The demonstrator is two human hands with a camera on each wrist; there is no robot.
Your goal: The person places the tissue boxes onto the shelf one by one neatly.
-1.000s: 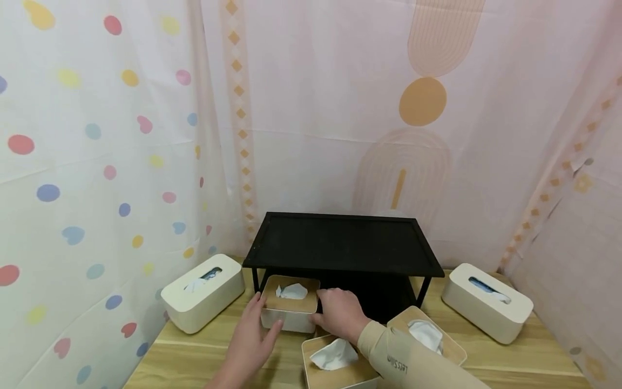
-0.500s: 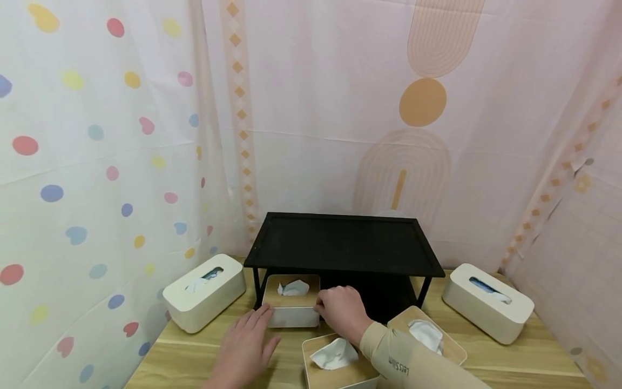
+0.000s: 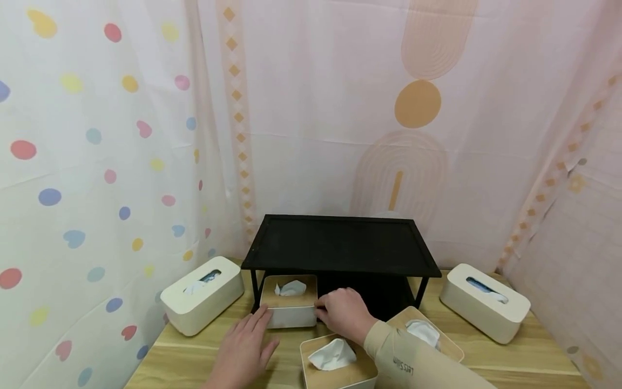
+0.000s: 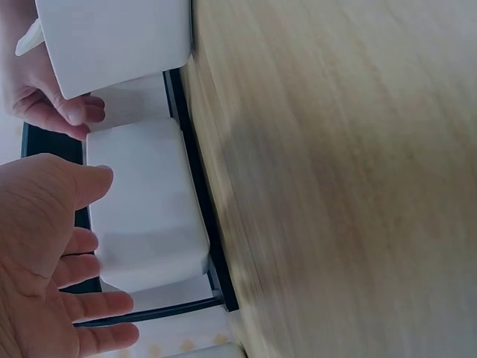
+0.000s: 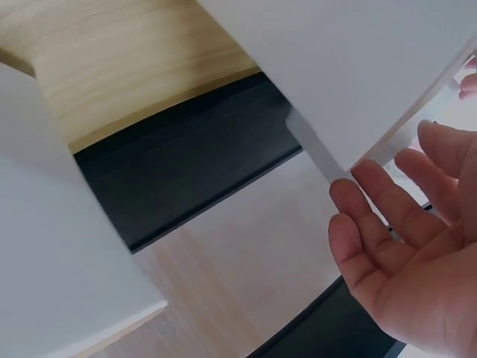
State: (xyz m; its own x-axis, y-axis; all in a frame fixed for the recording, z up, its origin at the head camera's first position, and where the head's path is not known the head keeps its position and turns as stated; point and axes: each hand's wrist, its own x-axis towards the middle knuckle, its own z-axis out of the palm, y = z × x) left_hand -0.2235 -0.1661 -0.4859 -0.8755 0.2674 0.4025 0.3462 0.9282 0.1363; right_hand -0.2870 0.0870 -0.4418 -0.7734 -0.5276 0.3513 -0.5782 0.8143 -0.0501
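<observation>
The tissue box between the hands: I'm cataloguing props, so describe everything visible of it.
The tissue box has a smooth white body, perhaps plastic, rounded corners and a pale-rimmed wood-look top; a white tissue pokes out. It stands upright, apparently on the lower tier of the black rack. The right hand seems to touch its right side; the left hand is at its front left corner, contact unclear.

The rack [image 3: 340,246] is black, the rack box [image 3: 289,301] white and tan-topped, the left box [image 3: 201,297] and right box [image 3: 486,302] cream. Left curtain [image 3: 82,213]: multicoloured dots on white. Far curtain [image 3: 301,167]: pale pink, orange diamonds. Beige sleeve [image 3: 396,351]; yellowish, grained table [image 3: 175,362].
</observation>
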